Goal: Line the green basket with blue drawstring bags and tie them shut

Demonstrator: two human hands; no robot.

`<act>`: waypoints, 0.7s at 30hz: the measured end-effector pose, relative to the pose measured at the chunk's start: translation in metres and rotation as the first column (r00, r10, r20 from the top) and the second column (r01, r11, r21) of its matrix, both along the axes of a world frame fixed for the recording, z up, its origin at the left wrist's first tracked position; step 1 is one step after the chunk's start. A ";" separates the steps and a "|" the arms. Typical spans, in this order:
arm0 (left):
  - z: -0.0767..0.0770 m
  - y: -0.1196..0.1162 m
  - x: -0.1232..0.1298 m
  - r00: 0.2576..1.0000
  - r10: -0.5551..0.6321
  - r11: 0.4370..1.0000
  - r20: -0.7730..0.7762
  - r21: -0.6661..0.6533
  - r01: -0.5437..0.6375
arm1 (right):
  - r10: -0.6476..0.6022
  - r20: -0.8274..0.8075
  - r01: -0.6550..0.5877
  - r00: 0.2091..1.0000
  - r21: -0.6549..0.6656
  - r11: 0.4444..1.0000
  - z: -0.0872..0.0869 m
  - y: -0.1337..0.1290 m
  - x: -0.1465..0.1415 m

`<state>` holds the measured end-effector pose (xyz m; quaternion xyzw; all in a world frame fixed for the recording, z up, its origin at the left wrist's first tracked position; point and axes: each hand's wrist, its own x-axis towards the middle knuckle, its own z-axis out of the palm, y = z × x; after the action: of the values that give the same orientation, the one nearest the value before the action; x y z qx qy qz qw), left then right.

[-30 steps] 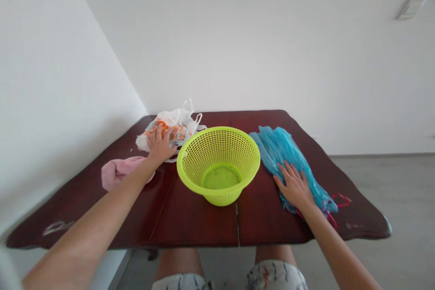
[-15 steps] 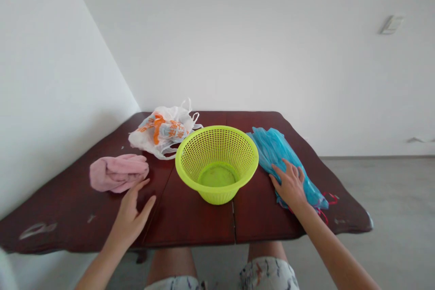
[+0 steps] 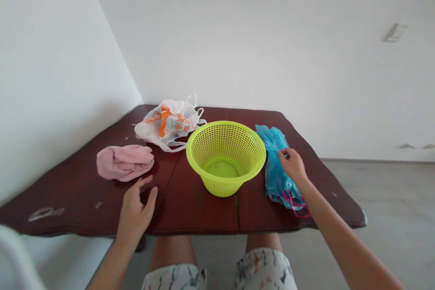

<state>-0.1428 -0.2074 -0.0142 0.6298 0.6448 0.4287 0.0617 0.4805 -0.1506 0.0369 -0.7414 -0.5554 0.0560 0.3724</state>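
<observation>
A blue plastic bag point(image 3: 277, 174) with pink drawstrings lies crumpled on the right of the table. My right hand point(image 3: 292, 164) pinches its upper part between thumb and fingers. My left hand point(image 3: 137, 204) is open near the table's front edge, fingers apart, holding nothing. Just beyond it, a folded pink cloth point(image 3: 124, 163) lies untouched. Between the hands stands an upright yellow-green plastic basket point(image 3: 220, 186), with nothing inside. Behind the cloth rests a crumpled white plastic bag point(image 3: 166, 122) with orange print.
All of it is on a dark red wooden table point(image 3: 204, 217) with wavy edges. White walls rise behind and to the left. The person's legs are under the front edge, and a grey floor shows at the right.
My right hand has gone from spread fingers on the blue bag to a pinch on it. The bag is narrower and its lower end has shifted left. My left hand remains open.
</observation>
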 end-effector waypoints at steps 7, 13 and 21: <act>-0.005 0.001 -0.005 0.999 -0.014 0.999 0.044 -0.052 0.016 | -0.081 -0.313 0.090 0.946 0.014 0.996 0.007 0.008 0.027; -0.005 -0.001 -0.004 0.999 -0.026 0.995 0.026 -0.098 0.028 | -0.094 -0.369 0.091 0.925 -0.024 0.996 -0.011 -0.009 0.036; 0.002 -0.003 0.000 0.999 -0.033 0.988 0.009 -0.149 0.034 | 0.023 -0.166 -0.039 0.986 -0.092 0.995 -0.052 -0.032 0.036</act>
<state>-0.1425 -0.2102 -0.0126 0.6328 0.6640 0.3803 0.1179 0.5168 -0.1829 -0.0146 -0.7424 -0.5309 0.1493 0.3804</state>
